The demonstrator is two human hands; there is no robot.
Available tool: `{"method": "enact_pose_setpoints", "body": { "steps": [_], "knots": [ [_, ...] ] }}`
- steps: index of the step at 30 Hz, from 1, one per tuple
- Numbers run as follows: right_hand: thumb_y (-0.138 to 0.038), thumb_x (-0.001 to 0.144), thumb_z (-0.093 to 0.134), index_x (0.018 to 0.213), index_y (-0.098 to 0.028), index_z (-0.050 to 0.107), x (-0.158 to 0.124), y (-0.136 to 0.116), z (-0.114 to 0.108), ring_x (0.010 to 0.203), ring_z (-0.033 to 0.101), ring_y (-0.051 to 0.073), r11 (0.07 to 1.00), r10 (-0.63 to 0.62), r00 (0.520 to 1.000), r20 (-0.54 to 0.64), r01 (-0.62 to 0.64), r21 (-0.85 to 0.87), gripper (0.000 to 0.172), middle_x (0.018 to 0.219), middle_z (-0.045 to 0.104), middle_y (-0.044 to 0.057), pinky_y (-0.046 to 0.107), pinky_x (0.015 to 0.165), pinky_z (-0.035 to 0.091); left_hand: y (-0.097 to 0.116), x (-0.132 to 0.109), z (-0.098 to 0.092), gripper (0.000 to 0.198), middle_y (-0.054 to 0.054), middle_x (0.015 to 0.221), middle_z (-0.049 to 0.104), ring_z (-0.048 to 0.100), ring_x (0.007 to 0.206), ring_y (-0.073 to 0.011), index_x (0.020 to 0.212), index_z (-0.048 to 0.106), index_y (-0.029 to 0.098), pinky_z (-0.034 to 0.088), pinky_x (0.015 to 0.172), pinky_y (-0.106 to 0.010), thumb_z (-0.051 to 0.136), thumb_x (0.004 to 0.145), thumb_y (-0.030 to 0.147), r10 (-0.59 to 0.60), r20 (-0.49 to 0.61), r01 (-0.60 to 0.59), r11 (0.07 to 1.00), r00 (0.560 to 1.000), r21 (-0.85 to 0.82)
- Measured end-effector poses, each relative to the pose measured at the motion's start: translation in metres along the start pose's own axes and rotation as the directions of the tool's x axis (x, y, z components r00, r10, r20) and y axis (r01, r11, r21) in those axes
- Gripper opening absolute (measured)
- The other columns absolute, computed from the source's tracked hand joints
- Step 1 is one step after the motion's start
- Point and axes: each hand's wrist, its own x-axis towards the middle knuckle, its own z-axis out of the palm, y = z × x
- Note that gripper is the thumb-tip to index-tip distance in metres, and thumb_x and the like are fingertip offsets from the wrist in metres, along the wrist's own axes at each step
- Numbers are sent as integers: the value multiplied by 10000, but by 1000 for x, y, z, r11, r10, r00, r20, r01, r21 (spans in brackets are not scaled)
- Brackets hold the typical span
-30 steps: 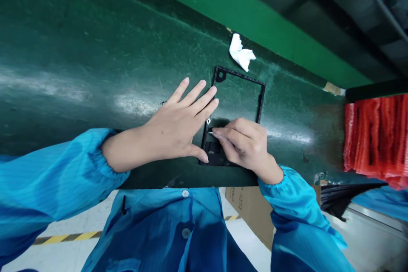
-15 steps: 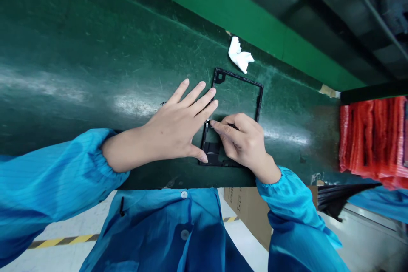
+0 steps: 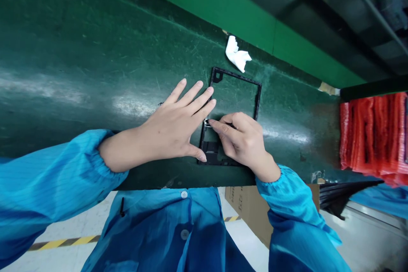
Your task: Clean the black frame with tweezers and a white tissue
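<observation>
A thin black rectangular frame (image 3: 236,75) lies on the dark green bench, its middle mostly open to the green surface. My left hand (image 3: 178,124) is spread flat, fingers apart, with fingertips and thumb reaching the frame's left side. Over the lower part of the frame, my right hand (image 3: 244,138) has its fingers drawn together in a pinch. Its index fingertip is at a small shiny metal piece (image 3: 206,123) by the frame's left edge. Whatever lies between the right fingers is hidden.
A crumpled white tissue (image 3: 237,55) lies behind the frame. Red plastic-wrapped items (image 3: 371,134) stand stacked at the far right. Along the back runs a green ledge (image 3: 204,12). A cardboard box (image 3: 248,210) is below the bench's front edge.
The view has shifted very slightly, so the bench items appear a little further left. Both hands keep the same pose on the frame.
</observation>
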Motion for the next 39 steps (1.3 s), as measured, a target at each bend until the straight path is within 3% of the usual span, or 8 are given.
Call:
{"method": "enact_pose_setpoints", "body": {
  "steps": [15,26,39],
  "knots": [
    [-143,1068,525,1222,-191,770,-3,-1,-4,848,609,199,999,-42,996,75,41,10,293,982,693,77,355,726,482,-3,0,0,1254,-243,1768,229,139,1655,-477,1691,318,87,93,1349,-700,722,814,887,-2,17,2,1000,1000,5],
    [-111,1058,542,1201,-134,740,-7,-3,6,812,604,196,995,-101,995,-13,102,17,246,938,689,78,348,681,489,-1,1,-1,1257,-251,1767,220,144,1652,-484,1694,309,80,105,1341,-710,731,818,876,-9,38,9,1000,999,17],
    [-81,1032,577,1236,-182,711,-11,3,6,820,631,184,979,-106,990,-91,120,164,265,943,672,60,324,694,520,-3,1,0,1257,-228,1778,208,119,1658,-482,1712,279,121,65,1344,-707,709,820,896,-4,34,4,1000,999,-19]
  ]
}}
